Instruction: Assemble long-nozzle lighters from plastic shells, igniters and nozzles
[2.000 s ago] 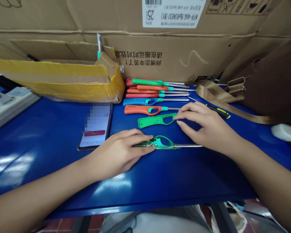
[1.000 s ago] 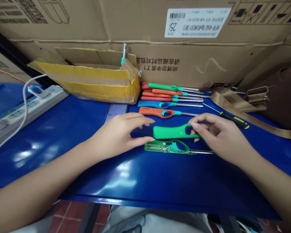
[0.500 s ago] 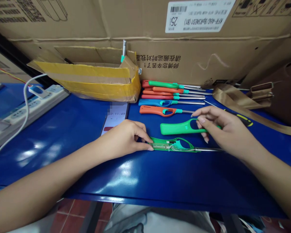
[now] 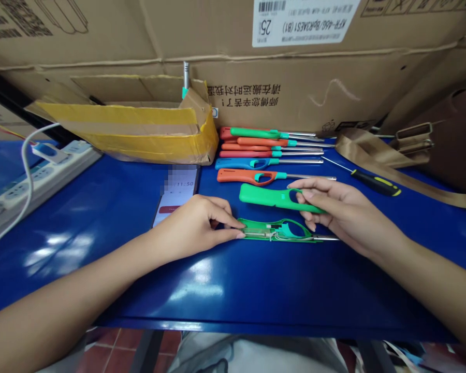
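An opened green gas lighter (image 4: 275, 230) lies flat on the blue table, its inner parts, wires and turquoise trigger exposed. My left hand (image 4: 212, 223) pinches the butt end of this lighter half between thumb and fingers. Just above it, my right hand (image 4: 330, 204) grips the matching green lighter cover (image 4: 264, 197) by its narrow end, tilted slightly, with a gap between the two halves. The lighter's metal tube (image 4: 328, 238) runs rightward, its tip hidden behind my right hand.
Several lighters lie behind, among them an orange one (image 4: 248, 177) and a blue one (image 4: 244, 164). A screwdriver (image 4: 376, 183) and a brown strap (image 4: 407, 181) are at right. At left are a phone (image 4: 174, 199), a taped carton (image 4: 140, 142) and a power strip (image 4: 42, 178).
My right hand has brought the green cover leftward, closer over the opened lighter half. My left hand keeps its pinch. The view has shifted slightly.
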Tool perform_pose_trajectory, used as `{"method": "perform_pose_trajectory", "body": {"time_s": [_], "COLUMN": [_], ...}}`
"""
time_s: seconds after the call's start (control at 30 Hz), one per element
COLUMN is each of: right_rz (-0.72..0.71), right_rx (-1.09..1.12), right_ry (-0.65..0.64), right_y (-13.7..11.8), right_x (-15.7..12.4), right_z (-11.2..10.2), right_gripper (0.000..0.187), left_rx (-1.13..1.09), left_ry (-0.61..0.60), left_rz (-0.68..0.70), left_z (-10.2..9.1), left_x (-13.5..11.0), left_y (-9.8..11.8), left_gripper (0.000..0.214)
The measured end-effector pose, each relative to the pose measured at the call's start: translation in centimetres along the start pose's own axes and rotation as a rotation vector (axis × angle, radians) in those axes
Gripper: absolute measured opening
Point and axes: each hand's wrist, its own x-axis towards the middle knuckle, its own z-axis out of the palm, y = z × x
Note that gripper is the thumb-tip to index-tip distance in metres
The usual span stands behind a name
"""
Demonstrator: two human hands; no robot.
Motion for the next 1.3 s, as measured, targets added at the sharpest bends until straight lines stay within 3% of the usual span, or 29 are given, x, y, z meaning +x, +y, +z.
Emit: {"method": "perform_pose_trajectory", "body": {"time_s": [0.27, 0.47, 0.67, 0.9, 1.07, 1.3], "right_rz": [0.039, 0.001, -0.021, -0.045, -0.177, -0.594], "right_rx": [0.005, 0.014, 0.024, -0.038, -0.408, -1.131], "right_ry": [-0.048, -0.013, -0.012, -0.037, -0.082, 0.004], "right_y": [0.1, -0.6, -0.7, -0.5, 0.1, 1.0], "right_x": [0.0, -0.1, -0.2, -0.2, 0.1, 1.0], "right_z": [0.0, -0.6, -0.4, -0.2, -0.8, -2.3], "right_gripper": [0.032, 0.033, 0.032, 0.036, 0.038, 0.034], "left_rx": [0.027, 0.134, 0.135, 0.004, -0.021, 0.055], "left_ry": [-0.004, 0.027, 0.100, 0.137, 0.130, 0.104], "left_rz": [0.038, 0.074, 0.176, 0.094, 0.051, 0.062], "left_z": [0.5, 0.6, 2.3, 3.1, 2.7, 2.4], "left_x": [0.1, 0.0, 0.1, 0.3, 0.3, -0.1], "left_y": [-0.1, 0.2, 0.4, 0.6, 0.7, 0.6], "left_gripper": [0.016, 0.031, 0.022, 0.018, 0.017, 0.019]}}
